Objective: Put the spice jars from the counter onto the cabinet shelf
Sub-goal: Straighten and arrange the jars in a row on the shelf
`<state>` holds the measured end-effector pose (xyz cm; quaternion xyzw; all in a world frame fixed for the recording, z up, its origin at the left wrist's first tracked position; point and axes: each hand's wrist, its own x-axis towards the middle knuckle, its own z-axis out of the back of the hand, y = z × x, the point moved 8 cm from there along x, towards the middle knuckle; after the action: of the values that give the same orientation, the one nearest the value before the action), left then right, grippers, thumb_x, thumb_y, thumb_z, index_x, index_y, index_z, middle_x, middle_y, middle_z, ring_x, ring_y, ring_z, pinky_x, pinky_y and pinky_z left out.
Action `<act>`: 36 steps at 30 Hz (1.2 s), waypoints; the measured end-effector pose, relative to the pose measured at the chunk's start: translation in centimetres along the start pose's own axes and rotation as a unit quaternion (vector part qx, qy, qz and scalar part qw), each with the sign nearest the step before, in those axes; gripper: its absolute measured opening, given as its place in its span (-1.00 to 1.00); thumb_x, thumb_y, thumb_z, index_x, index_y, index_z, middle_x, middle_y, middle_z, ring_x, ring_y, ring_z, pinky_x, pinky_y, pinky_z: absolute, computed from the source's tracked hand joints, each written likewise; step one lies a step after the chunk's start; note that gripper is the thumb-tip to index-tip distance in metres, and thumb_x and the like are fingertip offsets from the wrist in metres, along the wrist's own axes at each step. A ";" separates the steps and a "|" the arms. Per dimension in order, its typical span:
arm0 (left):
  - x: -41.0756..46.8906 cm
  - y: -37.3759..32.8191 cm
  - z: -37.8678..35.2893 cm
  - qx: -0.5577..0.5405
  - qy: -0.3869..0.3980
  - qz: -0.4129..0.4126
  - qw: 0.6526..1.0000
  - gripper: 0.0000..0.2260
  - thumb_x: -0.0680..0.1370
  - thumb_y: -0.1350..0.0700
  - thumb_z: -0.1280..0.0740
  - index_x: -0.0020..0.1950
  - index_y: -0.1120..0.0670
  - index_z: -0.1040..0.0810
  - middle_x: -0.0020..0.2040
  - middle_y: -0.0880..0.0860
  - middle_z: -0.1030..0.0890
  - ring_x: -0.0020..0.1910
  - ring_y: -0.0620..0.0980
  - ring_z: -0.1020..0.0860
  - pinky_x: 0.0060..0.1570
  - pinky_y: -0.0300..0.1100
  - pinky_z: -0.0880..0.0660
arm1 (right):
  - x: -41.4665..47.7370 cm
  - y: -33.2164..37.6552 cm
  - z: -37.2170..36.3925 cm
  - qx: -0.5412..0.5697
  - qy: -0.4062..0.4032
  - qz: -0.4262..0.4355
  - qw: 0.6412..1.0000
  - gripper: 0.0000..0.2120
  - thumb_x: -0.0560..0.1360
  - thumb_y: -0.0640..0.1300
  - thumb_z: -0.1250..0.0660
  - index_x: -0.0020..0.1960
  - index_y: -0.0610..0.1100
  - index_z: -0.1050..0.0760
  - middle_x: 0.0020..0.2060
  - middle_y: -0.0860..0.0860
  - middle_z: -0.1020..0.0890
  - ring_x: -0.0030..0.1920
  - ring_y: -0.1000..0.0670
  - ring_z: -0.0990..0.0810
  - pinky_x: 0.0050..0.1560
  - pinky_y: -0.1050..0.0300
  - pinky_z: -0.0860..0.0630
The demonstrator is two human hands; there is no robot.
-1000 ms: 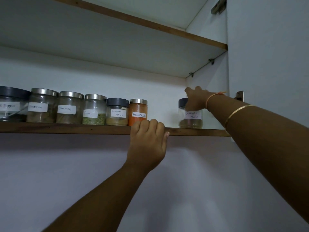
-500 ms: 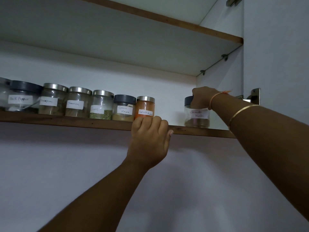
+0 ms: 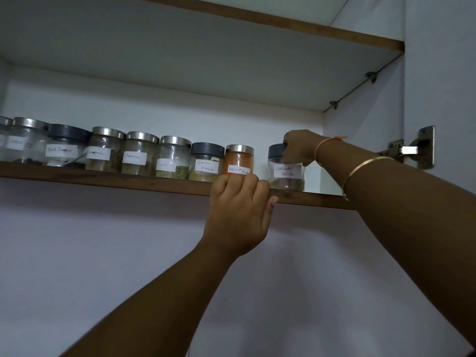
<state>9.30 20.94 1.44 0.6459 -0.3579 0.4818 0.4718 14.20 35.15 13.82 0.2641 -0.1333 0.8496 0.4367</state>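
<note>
A row of several labelled spice jars stands on the wooden cabinet shelf [image 3: 103, 177]. The rightmost jar, marked coriander powder [image 3: 286, 173], has a dark lid and stands on the shelf a little apart from the orange red chilli powder jar [image 3: 239, 161]. My right hand [image 3: 301, 148] grips the coriander jar by its lid from the right. My left hand [image 3: 239, 212] holds the shelf's front edge below the red chilli jar, fingers curled over the edge and covering the jar's base. A garam masala jar [image 3: 206, 162] stands to the left of the chilli jar.
A second shelf [image 3: 283, 21] runs above. The cabinet's right wall [image 3: 360, 130] is close beside the coriander jar, with a metal door hinge [image 3: 414, 150] and the open door [image 3: 443, 73] at the far right. A white wall lies below the shelf.
The view has shifted, so more jars show at the left. My right hand stays on the coriander jar's lid, and the jar now stands nearer the red chilli jar. My left hand keeps its hold on the shelf edge.
</note>
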 end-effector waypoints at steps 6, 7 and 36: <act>0.0 0.0 0.0 0.004 0.000 -0.002 1.000 -0.72 0.54 -0.03 -0.14 -0.11 0.10 -0.56 -0.17 0.06 -0.58 -0.18 0.07 -0.52 -0.04 -0.09 -0.26 | 1.8 1.4 -0.9 0.007 0.039 0.006 0.999 -0.67 0.51 -0.24 -0.25 0.25 -0.31 -0.45 0.11 -0.23 -0.57 -0.01 -0.16 -0.56 0.09 -0.02 -0.58; 0.0 0.0 0.0 0.005 -0.001 -0.003 1.000 -0.73 0.54 -0.03 -0.14 -0.12 0.10 -0.56 -0.18 0.05 -0.58 -0.19 0.07 -0.52 -0.05 -0.09 -0.26 | 2.0 1.6 -1.1 0.005 0.048 0.006 0.999 -0.68 0.51 -0.25 -0.25 0.24 -0.32 -0.45 0.10 -0.24 -0.56 -0.01 -0.18 -0.56 0.09 -0.02 -0.58; 0.0 0.0 -0.3 0.015 -0.016 -0.010 1.000 -0.71 0.54 -0.04 -0.13 -0.14 0.09 -0.55 -0.21 0.05 -0.57 -0.22 0.06 -0.51 -0.06 -0.08 -0.29 | 5.3 2.1 -4.8 0.005 0.107 0.010 0.994 -0.65 0.56 -0.30 -0.20 0.32 -0.36 -0.35 0.27 -0.30 -0.48 0.26 -0.24 -0.49 0.26 -0.05 -0.48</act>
<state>9.23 21.24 1.44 0.6640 -0.3516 0.4722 0.4610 8.32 39.69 12.85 0.1729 -0.0840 0.8778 0.4389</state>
